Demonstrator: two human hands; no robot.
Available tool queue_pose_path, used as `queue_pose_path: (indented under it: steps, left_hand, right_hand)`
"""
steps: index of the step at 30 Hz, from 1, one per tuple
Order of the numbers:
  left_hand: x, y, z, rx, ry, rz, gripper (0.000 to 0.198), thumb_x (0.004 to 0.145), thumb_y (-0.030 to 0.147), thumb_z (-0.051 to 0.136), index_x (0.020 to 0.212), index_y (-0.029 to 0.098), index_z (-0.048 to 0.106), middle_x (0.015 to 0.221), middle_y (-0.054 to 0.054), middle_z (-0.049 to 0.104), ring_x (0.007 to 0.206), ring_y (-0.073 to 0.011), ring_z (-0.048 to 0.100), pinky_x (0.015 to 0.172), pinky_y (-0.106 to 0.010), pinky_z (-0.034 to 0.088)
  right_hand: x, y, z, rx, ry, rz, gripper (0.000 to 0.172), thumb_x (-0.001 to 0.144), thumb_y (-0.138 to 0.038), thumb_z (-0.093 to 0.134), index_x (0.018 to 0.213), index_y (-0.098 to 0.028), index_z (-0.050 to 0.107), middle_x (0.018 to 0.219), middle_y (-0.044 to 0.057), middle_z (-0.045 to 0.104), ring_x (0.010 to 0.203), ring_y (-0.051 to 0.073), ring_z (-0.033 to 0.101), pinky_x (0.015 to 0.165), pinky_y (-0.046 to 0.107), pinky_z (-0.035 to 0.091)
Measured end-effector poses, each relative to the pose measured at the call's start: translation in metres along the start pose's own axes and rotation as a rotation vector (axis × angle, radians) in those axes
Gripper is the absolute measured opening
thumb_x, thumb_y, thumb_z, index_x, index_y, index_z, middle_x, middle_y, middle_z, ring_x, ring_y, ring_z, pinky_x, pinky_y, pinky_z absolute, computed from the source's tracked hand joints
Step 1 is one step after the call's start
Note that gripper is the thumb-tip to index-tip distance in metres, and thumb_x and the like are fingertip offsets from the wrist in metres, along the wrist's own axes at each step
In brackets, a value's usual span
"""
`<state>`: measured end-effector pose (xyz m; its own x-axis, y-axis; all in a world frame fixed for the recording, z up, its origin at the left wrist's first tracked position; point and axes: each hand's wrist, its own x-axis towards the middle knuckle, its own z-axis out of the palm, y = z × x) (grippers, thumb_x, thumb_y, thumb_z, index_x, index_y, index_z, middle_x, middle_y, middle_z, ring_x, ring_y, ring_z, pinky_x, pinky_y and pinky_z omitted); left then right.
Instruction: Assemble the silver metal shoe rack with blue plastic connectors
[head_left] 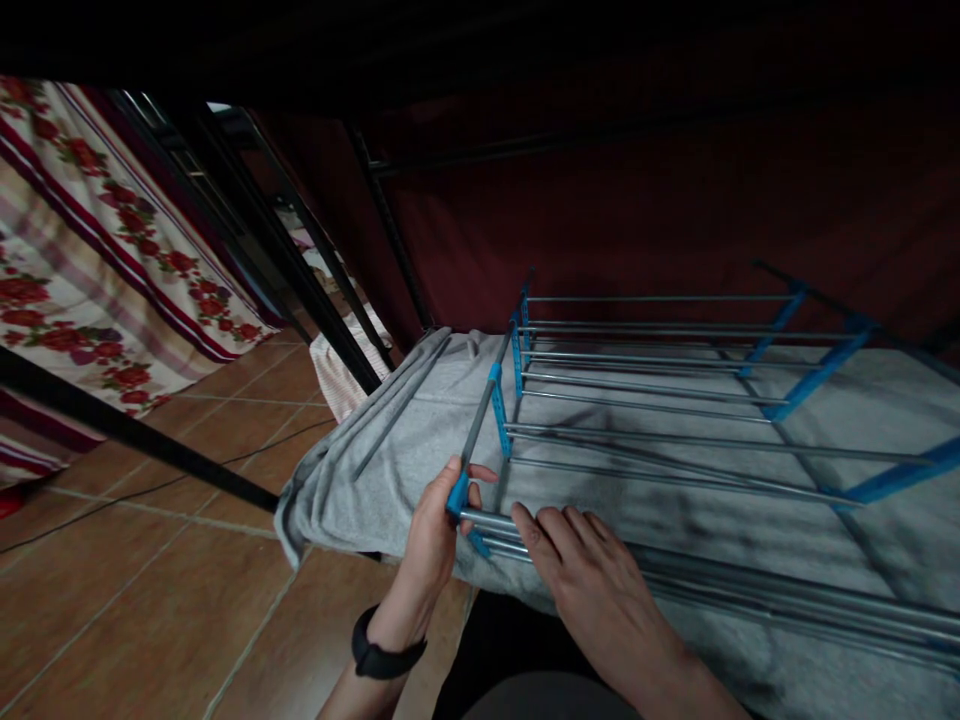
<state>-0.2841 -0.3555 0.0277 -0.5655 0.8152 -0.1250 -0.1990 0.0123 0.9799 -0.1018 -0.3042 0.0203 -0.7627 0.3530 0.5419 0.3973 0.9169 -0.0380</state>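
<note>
A rack of thin grey metal tubes [645, 386] and blue plastic side pieces [501, 418] lies on its side on a grey blanket. With thumb and fingers wrapped round it, my left hand [433, 525] grips the blue connector [457, 496] at the rack's near left corner. A black band [384, 650] circles that wrist. Just to the right, my right hand [589, 570] is closed over the near metal tube [487, 519], close to its end at the connector. Its fingertips curl over the far side and partly hide the tubes underneath. More tubes run from there toward the right edge.
The grey blanket [405, 440] covers a low surface and hangs over its left end. Dark metal posts [285, 250] stand at the left. Behind is a dark red cloth [615, 210]. A floral curtain [112, 240] hangs beyond the tiled floor [150, 600], where a black cable [150, 483] lies.
</note>
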Motion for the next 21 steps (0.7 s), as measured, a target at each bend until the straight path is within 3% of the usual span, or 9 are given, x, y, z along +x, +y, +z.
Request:
queue_pose_path:
  steps: [4, 21]
  left_hand:
    - [-0.0012, 0.0051, -0.0004, 0.037, -0.045, 0.001, 0.049, 0.091, 0.056, 0.046, 0.086, 0.013, 0.070, 0.052, 0.003, 0.042, 0.050, -0.0100, 0.038, 0.055, -0.025, 0.034]
    - [-0.0057, 0.0049, -0.0024, 0.068, -0.040, 0.020, 0.047, 0.093, 0.054, 0.045, 0.086, 0.015, 0.069, 0.062, 0.001, 0.052, 0.054, -0.0119, 0.046, 0.059, -0.026, 0.039]
  right_hand:
    - [-0.0007, 0.0011, 0.0020, -0.016, 0.003, -0.006, 0.061, 0.077, 0.002, 0.051, 0.135, -0.014, 0.051, 0.104, 0.004, 0.059, 0.094, 0.022, 0.052, 0.089, 0.038, 0.039]
    - [-0.0024, 0.0041, 0.0011, 0.023, -0.040, -0.002, 0.065, 0.077, 0.001, 0.055, 0.138, -0.017, 0.048, 0.106, 0.002, 0.060, 0.094, 0.020, 0.051, 0.086, 0.036, 0.039]
